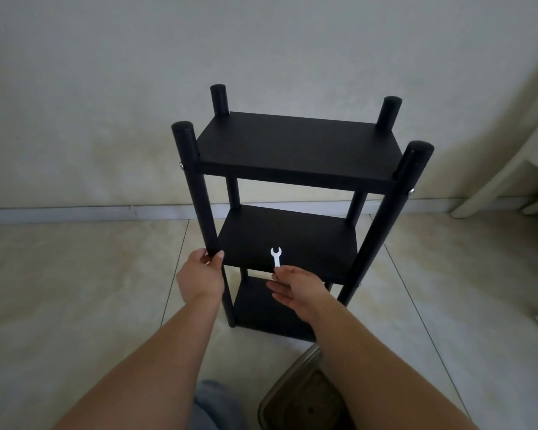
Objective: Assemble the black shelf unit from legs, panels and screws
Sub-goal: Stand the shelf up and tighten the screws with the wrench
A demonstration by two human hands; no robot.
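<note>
The left hand (201, 274) grips the stiff shelf's (295, 144) 9 o'clock leg (196, 193), a good hold; the right hand (294, 288) pinches a light wrench (275, 257).

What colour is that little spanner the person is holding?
White. The spanner stands out against the black shelf panel in the head view, pinched by the right hand.
</note>
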